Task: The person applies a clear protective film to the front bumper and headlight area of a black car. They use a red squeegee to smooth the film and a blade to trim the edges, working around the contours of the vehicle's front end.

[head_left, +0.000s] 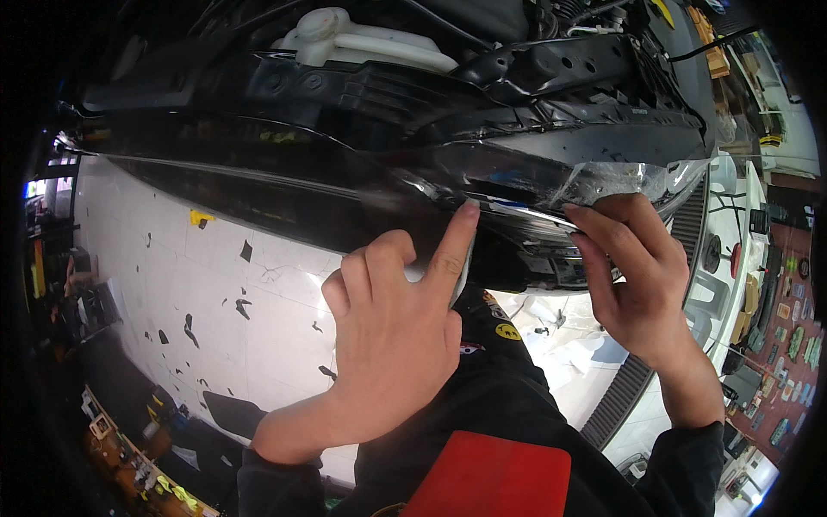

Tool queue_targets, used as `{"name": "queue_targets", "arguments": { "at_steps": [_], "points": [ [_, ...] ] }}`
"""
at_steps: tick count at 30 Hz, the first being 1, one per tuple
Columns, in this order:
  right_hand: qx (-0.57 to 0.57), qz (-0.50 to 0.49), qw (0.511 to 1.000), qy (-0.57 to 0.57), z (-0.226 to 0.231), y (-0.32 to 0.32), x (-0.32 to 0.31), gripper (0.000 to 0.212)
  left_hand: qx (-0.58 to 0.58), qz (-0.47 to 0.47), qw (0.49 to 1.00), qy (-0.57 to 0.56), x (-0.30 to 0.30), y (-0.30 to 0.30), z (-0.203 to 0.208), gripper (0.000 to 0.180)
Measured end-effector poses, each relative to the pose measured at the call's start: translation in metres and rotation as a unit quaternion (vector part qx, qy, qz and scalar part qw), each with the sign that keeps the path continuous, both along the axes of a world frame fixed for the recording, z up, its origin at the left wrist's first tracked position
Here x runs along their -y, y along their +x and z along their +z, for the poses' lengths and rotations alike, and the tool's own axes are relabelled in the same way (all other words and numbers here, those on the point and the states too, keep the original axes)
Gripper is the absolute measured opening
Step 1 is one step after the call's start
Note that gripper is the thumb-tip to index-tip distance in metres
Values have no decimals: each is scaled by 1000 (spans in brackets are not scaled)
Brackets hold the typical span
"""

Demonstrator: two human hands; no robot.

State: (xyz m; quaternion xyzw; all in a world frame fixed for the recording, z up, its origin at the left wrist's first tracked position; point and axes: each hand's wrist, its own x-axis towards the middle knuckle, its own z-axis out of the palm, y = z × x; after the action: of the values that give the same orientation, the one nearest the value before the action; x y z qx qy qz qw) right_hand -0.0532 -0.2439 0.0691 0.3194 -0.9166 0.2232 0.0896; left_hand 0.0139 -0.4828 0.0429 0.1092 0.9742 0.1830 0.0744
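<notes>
I judge the step as laying the clear protective film (pixel 603 183) onto the glossy black car front panel (pixel 284 185), at its right edge near the headlight. My left hand (pixel 392 345) presses its index fingertip on the panel's lower edge, other fingers curled around something pale I cannot identify. My right hand (pixel 633 276) pinches the film's loose edge. The next move calls for steady tension. Count: two hands, one film, one red squeegee (pixel 491 478) at my waist.

Left hand (pixel 392 332) presses clear film (pixel 603 181) onto black car front (pixel 284 185) w/ right hand (pixel 633 276) pinching film edge.
</notes>
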Motion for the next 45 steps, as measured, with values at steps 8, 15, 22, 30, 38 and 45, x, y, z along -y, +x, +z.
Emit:
{"name": "queue_targets", "arguments": {
  "at_steps": [8, 15, 22, 30, 38, 45],
  "points": [
    [-6, 0, 1000, 17, -3, -6, 5, 28, 22, 2, 1000, 17, 7, 6, 10, 92],
    [13, -7, 999, 39, -2, -1, 8, 36, 6, -10, 1000, 2, 2, -2, 6, 93],
    [14, -10, 999, 28, -7, 1, 1, 38, 15, -11, 1000, -17, -1, -5, 10, 94],
    [6, -12, 1000, 25, -13, 7, -6, 47, 15, -2, 999, -41, -2, -6, 14, 94],
    [-6, -34, 999, 28, -13, 10, -18, 42, 7, -11, 999, -50, -3, -9, 16, 95],
    [-1, -49, 998, 26, -17, 17, -36, 46, 6, -15, 998, -57, -9, -9, 17, 94]
  ]
}}
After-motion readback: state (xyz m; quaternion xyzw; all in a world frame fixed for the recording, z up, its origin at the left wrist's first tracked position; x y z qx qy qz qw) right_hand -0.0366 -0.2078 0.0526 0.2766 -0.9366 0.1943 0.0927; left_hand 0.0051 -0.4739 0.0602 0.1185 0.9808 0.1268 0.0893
